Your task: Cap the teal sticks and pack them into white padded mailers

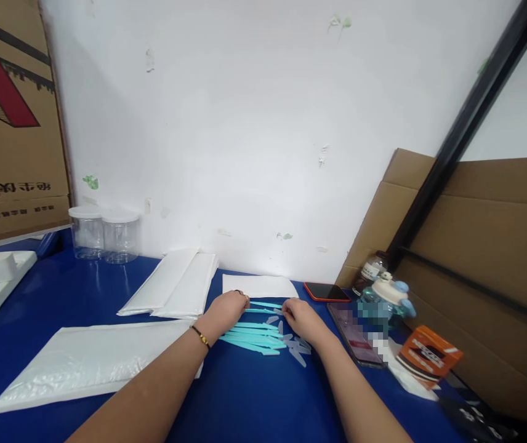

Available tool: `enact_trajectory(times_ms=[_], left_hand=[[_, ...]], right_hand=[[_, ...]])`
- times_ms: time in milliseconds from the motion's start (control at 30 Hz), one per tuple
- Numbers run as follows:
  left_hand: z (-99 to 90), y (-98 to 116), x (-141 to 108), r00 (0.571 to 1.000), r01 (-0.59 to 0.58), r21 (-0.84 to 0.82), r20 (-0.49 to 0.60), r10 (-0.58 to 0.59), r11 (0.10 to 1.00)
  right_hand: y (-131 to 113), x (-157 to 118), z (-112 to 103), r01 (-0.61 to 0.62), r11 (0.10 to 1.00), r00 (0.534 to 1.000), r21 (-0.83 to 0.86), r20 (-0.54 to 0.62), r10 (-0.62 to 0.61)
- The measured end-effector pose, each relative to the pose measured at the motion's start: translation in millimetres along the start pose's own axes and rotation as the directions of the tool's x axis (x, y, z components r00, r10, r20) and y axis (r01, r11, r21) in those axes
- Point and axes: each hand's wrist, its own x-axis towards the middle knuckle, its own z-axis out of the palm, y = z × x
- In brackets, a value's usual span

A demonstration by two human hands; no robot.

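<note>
Several slim turquoise eyebrow razors [252, 340] lie side by side on the blue table. Small translucent caps [298, 352] are scattered by their right ends. My left hand [227, 309] is closed at the left end of an upper razor [266, 304], its fingertips partly hidden behind the hand. At that razor's right end, the fingers of my right hand [299, 318] are pinched together. Whether they also hold a cap is too small to tell. A second razor lies just below it, between the hands.
White padded mailers [92, 357] lie on the left, with more [175, 283] behind. A white sheet [258, 286] lies beyond my hands. Two phones [325, 291], a bottle [372, 271], a cup [386, 301] and an orange pouch [430, 357] stand right. Clear jars [121, 237] sit back left.
</note>
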Motion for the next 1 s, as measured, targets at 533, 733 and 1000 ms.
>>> enact_trajectory(times_ms=[533, 733, 1000], left_hand=[[-1.7, 9.8, 2.6, 0.997, 0.017, -0.049, -0.08, -0.021, 0.999], [-15.4, 2.7, -3.9, 0.997, -0.036, -0.189, 0.063, 0.048, 0.981], [-15.9, 7.1, -5.6, 0.989, 0.053, -0.125, 0.143, -0.035, 0.991]], right_hand=[[-6.6, 4.5, 1.5, 0.022, 0.997, 0.997, 0.068, -0.077, -0.017], [-14.5, -2.0, -7.0, 0.179, 0.952, 0.983, 0.249, 0.002, -0.185], [-14.7, -1.6, -3.4, 0.13, 0.986, 0.99, 0.105, 0.038, -0.134]])
